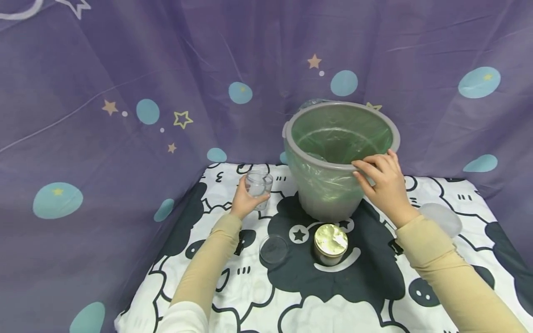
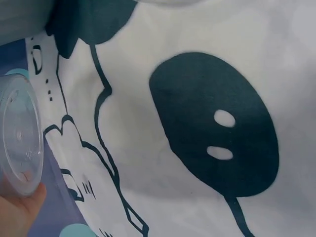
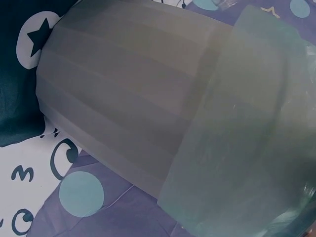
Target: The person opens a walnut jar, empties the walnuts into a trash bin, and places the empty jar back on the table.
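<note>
My left hand [image 1: 246, 199] grips a clear plastic jar [image 1: 260, 185] at the left, with thumb and fingers around its side. In the left wrist view, the round end of the jar [image 2: 22, 136] shows at the left edge. At the back stands a grey trash bin [image 1: 329, 203] lined with a thin green plastic bag [image 1: 333, 182]. The fingers of my right hand [image 1: 383, 185] lie over the near right part of its rim, thumb against the outside. Most of the right wrist view is filled by the ribbed side of the bin [image 3: 123, 94]; that hand is nearly out of view.
A round tin with a gold, crinkled top [image 1: 331, 240] stands in front of the bin. Left of it lies a clear round lid [image 1: 273, 249]. A whitish translucent disc [image 1: 441, 219] rests by the right forearm. Behind the cloth-covered table [image 1: 333, 317] hangs a purple curtain [image 1: 266, 46].
</note>
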Demonstrator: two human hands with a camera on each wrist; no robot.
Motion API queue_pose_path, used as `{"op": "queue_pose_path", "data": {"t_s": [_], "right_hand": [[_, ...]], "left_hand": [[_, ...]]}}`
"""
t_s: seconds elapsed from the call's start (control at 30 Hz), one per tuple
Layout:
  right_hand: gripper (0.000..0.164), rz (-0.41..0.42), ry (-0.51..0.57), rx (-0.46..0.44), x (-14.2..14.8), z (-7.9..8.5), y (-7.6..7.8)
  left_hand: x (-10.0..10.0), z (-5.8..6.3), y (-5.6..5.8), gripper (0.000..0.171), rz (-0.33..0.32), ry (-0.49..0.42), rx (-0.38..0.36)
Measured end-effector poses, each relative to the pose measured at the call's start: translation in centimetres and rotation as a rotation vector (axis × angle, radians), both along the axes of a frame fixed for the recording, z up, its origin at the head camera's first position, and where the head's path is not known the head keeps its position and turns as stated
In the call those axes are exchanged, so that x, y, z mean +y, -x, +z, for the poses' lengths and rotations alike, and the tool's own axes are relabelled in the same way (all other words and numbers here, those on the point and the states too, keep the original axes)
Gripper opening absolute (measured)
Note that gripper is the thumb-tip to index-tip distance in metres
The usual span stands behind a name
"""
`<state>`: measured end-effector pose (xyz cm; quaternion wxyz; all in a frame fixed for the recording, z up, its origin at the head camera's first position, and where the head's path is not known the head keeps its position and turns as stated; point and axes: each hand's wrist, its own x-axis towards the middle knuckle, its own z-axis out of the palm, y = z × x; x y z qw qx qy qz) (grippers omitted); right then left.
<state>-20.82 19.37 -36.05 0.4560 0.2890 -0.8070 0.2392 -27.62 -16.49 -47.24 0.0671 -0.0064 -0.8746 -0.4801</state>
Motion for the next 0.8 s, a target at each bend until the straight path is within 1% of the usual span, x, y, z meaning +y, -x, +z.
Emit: {"op": "queue_pose_path", "data": {"t_s": [0.13, 0.23, 0.4, 0.57, 0.7, 0.8], "right_hand": [[0.041, -0.008, 0.007, 0.011, 0.0, -0.1, 0.0], [0.041, -0.005, 0.011, 0.010, 0.0, -0.1, 0.1], [0.041, 0.001, 0.006, 0.004, -0.2, -0.1, 0.2], [0.042, -0.001, -0.006, -0.006, -0.1, -0.1, 0.1], [0.042, 0.003, 0.004, -0.007, -0.1, -0.1, 0.0], [0.043, 0.011, 0.023, -0.002, -0.2, 0.0, 0.0]], "left_hand": [[-0.1, -0.5, 0.2, 0.099, -0.033, 0.009, 0.004], [-0.2, -0.9, 0.5, 0.096, -0.036, 0.023, 0.018], [-0.6, -2.2, 0.8, 0.094, -0.003, 0.090, 0.031], [-0.8, -3.4, 0.9, 0.097, 0.024, 0.109, 0.047], [-0.8, -3.9, 0.9, 0.097, 0.048, 0.159, 0.044], [-0.7, -4.1, 0.9, 0.095, 0.066, 0.197, 0.024]]}}
